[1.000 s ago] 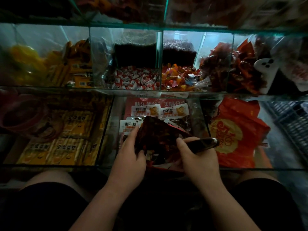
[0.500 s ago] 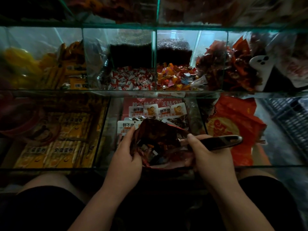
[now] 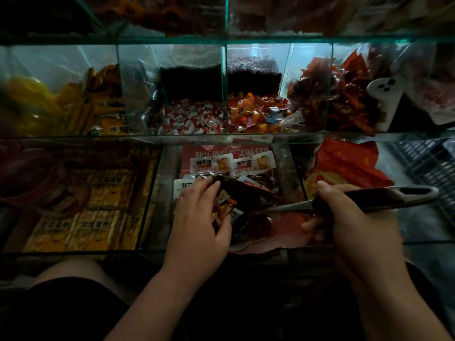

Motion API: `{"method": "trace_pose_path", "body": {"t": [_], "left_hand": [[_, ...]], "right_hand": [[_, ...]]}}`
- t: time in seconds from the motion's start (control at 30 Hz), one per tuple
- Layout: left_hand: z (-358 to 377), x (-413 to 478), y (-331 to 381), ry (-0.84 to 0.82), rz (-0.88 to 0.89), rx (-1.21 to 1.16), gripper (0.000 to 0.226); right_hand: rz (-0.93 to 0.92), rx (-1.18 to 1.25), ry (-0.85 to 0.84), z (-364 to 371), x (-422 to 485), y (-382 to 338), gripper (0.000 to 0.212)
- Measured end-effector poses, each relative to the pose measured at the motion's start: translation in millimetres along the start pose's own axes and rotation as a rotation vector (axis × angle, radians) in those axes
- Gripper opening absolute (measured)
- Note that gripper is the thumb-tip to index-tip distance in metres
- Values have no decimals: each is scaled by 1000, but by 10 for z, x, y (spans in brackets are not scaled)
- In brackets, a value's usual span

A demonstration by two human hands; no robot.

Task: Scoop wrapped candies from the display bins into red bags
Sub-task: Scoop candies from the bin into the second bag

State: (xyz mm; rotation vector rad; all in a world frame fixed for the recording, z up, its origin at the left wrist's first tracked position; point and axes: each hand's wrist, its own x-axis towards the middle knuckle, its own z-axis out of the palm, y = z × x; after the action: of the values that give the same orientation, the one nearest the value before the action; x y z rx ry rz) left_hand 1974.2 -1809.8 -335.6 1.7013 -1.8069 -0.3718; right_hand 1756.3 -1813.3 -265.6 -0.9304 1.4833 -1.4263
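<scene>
At the bin's [image 3: 150, 250] front edge, left hand [image 3: 200, 221] pinches one red bag [image 3: 288, 228] and right hand [image 3: 355, 223] grips one scoop [image 3: 396, 196].

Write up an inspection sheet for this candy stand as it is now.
Surface: glass bins, two tiers, stocked.
Job's things: bag held open over the lower middle bin, wrapped candies inside; scoop reaches into its mouth.
Clutter: spare red bags in the lower right bin; white scoop in the upper right bin.
Grippers: left hand grips the bag's rim; right hand grips the scoop's handle.
Cables: nothing seen.
Surroundings: dim light; crate at right.
</scene>
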Motion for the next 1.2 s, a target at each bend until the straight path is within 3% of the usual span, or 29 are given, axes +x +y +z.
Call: {"method": "trace_pose_path", "body": {"t": [0.23,0.37,0.67,0.9,1.2], "left_hand": [[64,92,23,-137,11,179,65],[32,163,75,-164,-5,143,65],[35,230,313,-37,85,54,43],[46,503,463,8,238,-3,40],[64,1700,675,38,365,35,36]], "right_hand": [[34,134,12,-87,40,-59,26],[52,181,4,-90,57,-109,34],[81,247,-32,-86,16,-284,35],[116,262,13,-206,126,-355,21],[31,440,113,102,571,-667,17]]}}
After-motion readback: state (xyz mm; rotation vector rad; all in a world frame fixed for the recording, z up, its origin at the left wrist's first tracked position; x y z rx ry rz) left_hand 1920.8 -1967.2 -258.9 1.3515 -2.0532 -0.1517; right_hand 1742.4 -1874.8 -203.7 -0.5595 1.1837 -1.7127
